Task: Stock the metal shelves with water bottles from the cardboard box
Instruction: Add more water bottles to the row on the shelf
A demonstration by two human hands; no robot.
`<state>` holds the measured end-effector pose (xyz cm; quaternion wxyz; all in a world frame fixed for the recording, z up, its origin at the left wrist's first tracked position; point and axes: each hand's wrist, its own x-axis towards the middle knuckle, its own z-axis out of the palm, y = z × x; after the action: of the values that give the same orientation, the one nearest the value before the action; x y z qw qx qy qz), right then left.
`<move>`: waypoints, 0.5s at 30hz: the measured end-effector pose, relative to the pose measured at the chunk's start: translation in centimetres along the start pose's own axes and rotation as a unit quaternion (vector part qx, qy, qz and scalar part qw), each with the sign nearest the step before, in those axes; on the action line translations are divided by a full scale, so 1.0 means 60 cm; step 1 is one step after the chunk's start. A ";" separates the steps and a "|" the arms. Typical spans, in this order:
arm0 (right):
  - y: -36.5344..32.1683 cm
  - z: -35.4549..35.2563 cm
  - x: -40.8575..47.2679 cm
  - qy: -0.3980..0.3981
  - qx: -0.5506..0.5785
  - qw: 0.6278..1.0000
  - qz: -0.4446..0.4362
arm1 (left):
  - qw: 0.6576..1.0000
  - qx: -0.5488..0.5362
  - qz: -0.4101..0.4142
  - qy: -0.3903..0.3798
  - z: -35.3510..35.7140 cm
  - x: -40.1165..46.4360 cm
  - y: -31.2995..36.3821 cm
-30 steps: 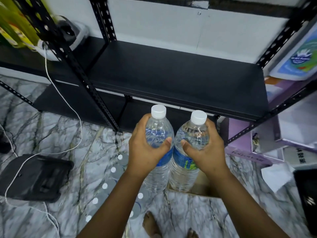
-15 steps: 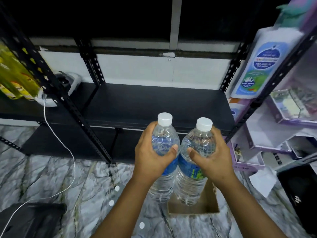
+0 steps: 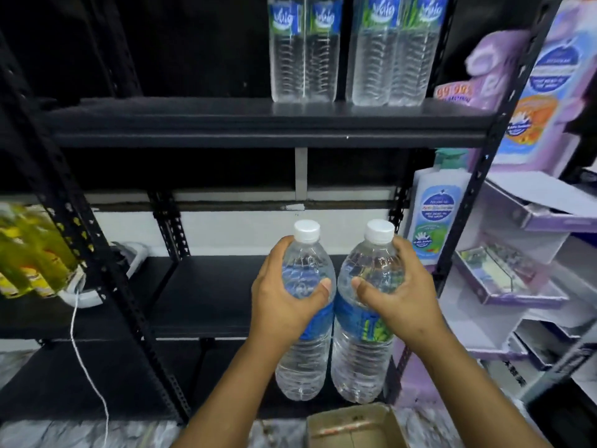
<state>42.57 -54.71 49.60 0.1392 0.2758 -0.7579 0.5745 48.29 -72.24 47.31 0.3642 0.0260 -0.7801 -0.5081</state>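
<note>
My left hand [image 3: 284, 295] grips a clear water bottle [image 3: 305, 357] with a white cap and blue label. My right hand [image 3: 395, 295] grips a second such bottle [image 3: 361, 360] right beside it. Both bottles are upright, side by side, held in the air in front of the black metal shelves. The upper shelf [image 3: 226, 124] carries several water bottles [image 3: 349, 56] at its right end. The middle shelf [image 3: 206, 302] lies behind my hands. The open cardboard box [image 3: 352, 428] sits on the floor below the bottles.
A black upright post [image 3: 106, 286] stands to the left, with yellow bottles [image 3: 29, 253] and a white device with a cord [image 3: 84, 295] beyond it. To the right, a white pump bottle [image 3: 434, 215] and purple boxes [image 3: 504, 279] fill the neighbouring rack. Marble floor lies below.
Both hands have lifted the two bottles higher while the view tilted up. The upper shelf with its stocked bottles has come into sight and the box has dropped to the bottom edge.
</note>
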 end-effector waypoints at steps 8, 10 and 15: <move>-0.081 -0.032 0.089 0.025 -0.002 0.997 -0.078 | 0.996 -0.004 0.089 0.031 -0.011 0.098 0.081; -0.104 -0.041 0.114 0.032 0.003 0.995 -0.095 | 0.993 -0.007 0.112 0.040 -0.014 0.125 0.101; -0.168 -0.058 0.176 0.055 0.010 0.988 -0.141 | 0.983 -0.009 0.170 0.066 -0.030 0.196 0.156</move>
<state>39.46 -56.04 64.22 0.2577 0.3494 -0.6969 0.5708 43.81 -73.94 61.71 0.4962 -0.0774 -0.7426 -0.4432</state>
